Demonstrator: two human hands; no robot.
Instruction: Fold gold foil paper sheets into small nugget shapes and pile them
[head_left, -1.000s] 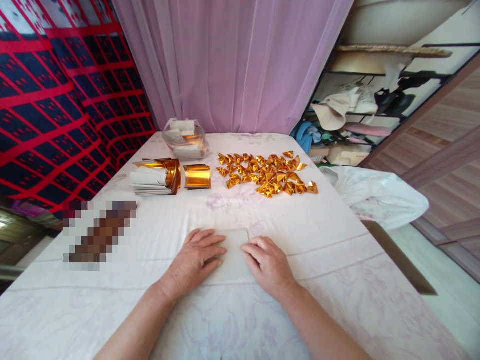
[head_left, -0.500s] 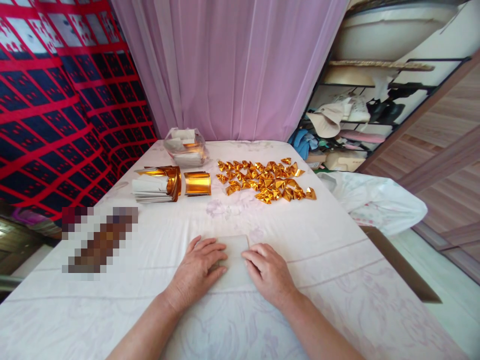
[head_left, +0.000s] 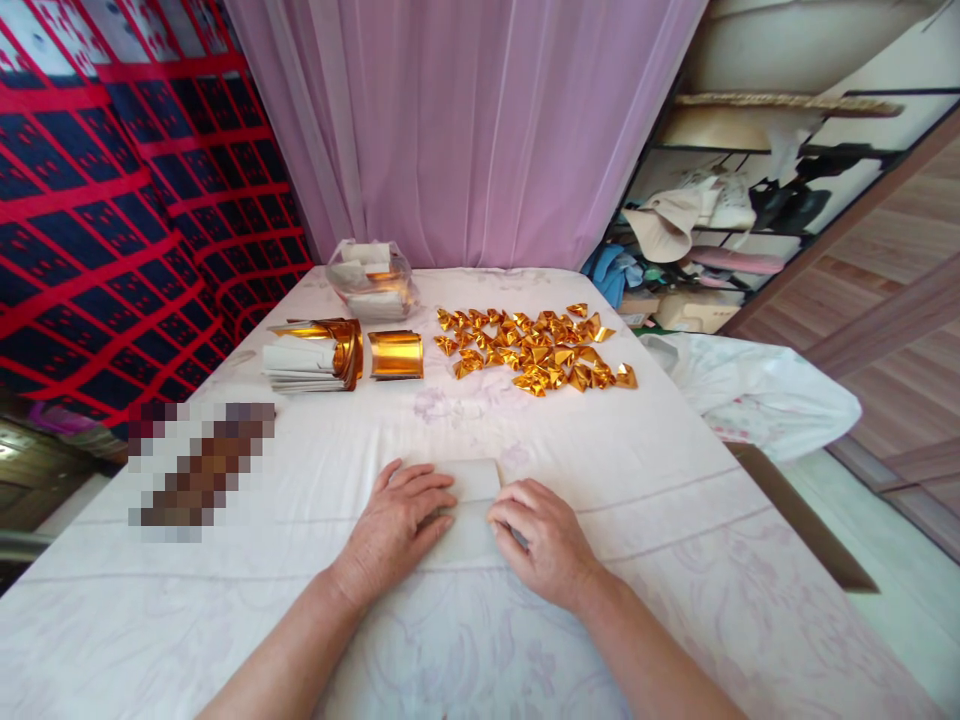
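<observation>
- Head view, against the earlier frames: the right hand (head_left: 544, 540) has curled; its fingers, laid out flat a second ago, are now bent at the knuckles with the tips pressing on the right edge of the pale paper sheet (head_left: 471, 500). The left hand (head_left: 394, 525) is much as before, open and flat, palm down on the sheet's left part.
- The sheet lies on the white cloth-covered table (head_left: 675, 560), near the person's edge, between the two hands and partly under them; only its far strip and middle show.
- Nothing else has shifted: the heap of folded gold pieces (head_left: 536, 350), the gold foil roll (head_left: 395, 354), the stack of white sheets (head_left: 304, 365) and the clear bag (head_left: 371, 280) stand where they did.
- Room: bare cloth lies between the hands and the gold things, and more to the right, up to the table's right edge, where a white plastic bag (head_left: 757, 395) hangs over.
- A blurred patch (head_left: 199, 470) sits to the left.
</observation>
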